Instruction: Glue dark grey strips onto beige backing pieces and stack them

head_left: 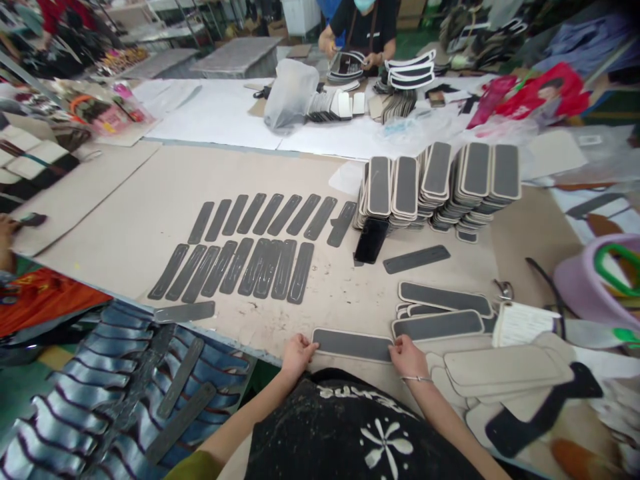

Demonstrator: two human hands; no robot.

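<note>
A long dark grey strip with a pale rim (353,345) lies across the near table edge, in front of my body. My left hand (299,355) pinches its left end, and my right hand (409,359) grips its right end. Just beyond my right hand sit more rimmed strips (437,325), overlapping. Two rows of narrow dark strips (247,267), shiny on top, are spread over the middle of the table. One single dark strip (417,259) lies right of the black phone (371,240).
Tall stacks of rimmed pieces (437,170) stand at the back right. Beige pieces (500,365) and a purple bucket (580,273) are at the right. Across the table (115,193) a person works with curved pieces. Blue shiny material (65,400) lies lower left.
</note>
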